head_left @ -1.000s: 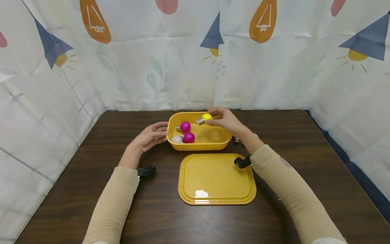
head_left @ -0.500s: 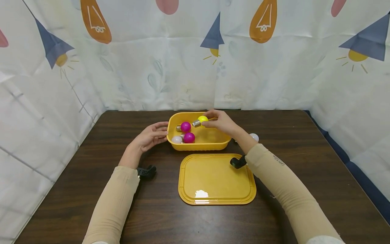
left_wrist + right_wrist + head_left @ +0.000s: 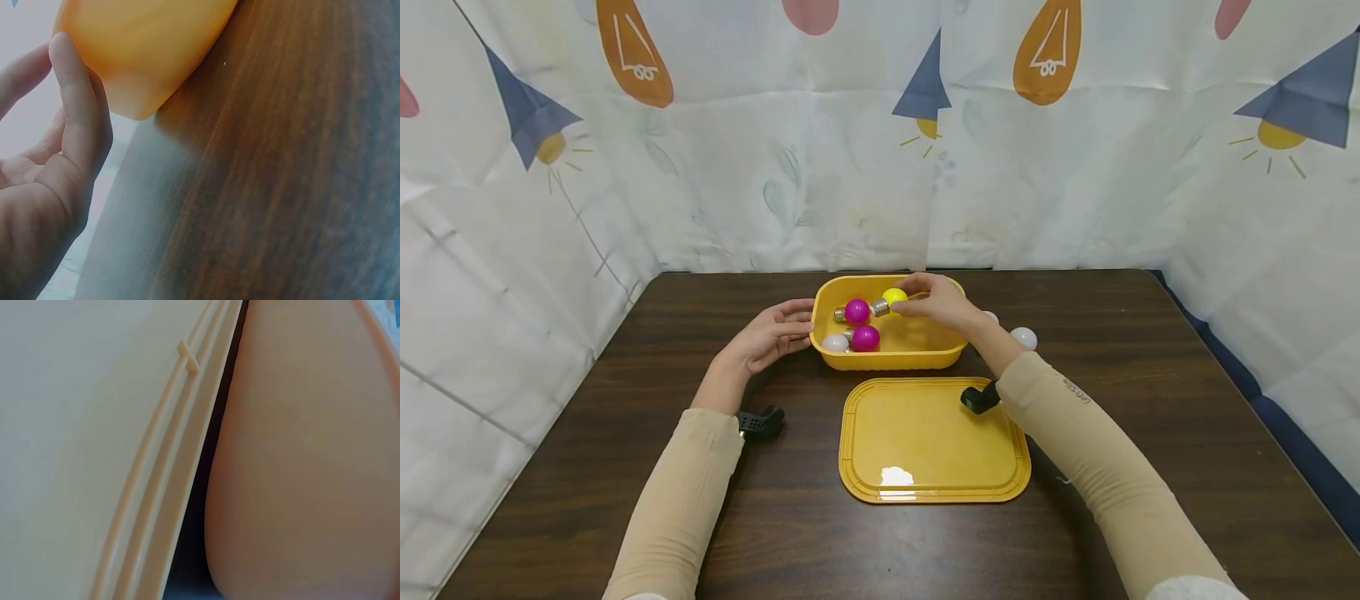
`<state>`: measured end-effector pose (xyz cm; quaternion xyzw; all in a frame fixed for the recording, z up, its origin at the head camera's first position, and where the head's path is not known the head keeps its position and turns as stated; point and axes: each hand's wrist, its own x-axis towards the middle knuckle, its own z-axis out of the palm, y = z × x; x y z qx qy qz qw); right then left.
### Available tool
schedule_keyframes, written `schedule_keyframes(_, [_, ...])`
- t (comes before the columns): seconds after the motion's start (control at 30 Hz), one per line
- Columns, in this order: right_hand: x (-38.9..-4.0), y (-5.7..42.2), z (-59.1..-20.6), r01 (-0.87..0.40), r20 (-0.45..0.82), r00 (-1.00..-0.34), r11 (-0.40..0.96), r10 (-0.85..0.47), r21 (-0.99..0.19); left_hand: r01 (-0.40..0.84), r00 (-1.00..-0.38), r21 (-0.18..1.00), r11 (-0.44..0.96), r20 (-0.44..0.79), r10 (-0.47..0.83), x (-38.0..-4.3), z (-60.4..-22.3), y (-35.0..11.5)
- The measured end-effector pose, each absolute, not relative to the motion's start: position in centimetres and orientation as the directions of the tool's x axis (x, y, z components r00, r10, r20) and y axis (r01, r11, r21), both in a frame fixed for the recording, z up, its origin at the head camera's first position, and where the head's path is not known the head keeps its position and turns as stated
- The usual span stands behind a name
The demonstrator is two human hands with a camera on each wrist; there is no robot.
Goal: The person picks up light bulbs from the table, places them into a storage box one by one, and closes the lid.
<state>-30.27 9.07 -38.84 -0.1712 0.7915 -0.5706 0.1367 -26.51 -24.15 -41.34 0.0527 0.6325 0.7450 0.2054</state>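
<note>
A yellow plastic box [image 3: 895,361] stands near the far side of the table. My right hand [image 3: 938,302] pinches a yellow light bulb [image 3: 895,296] over the box, its metal screw base pointing left. Two magenta bulbs [image 3: 866,338] and a white bulb [image 3: 834,343] lie in the box's left part. On the box's left end, my left hand [image 3: 772,333] rests its fingertips; in the left wrist view its thumb [image 3: 75,94] touches the outer wall. The right wrist view shows the box wall [image 3: 300,456] and the lid edge, without the right hand.
A flat yellow lid [image 3: 934,442] lies in front of the box. To the box's right, white bulbs [image 3: 1024,337] lie on the brown table [image 3: 790,533], partly behind my right forearm. A printed curtain [image 3: 850,167] hangs around the table's back and sides.
My right hand has moved left and slightly down with the yellow bulb, bringing it close to the upper magenta bulb. White bulbs behind the right forearm show more. The left hand has stayed put.
</note>
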Motion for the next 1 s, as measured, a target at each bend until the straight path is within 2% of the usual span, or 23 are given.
schedule_keyframes(0.3, [-30.5,8.7,-38.9,-0.157,-0.012,-0.902,0.353,-0.432,-0.922,-0.242,-0.911,0.963,-0.117,-0.183,0.37,-26.5,-41.5,-24.2])
schedule_keyframes(1.0, [-31.1,7.9,-39.6,-0.149,-0.058,-0.902,0.435,-0.428,-0.888,-0.243,-0.915,0.962,-0.126,-0.184,0.36,-26.6,-41.7,-24.3])
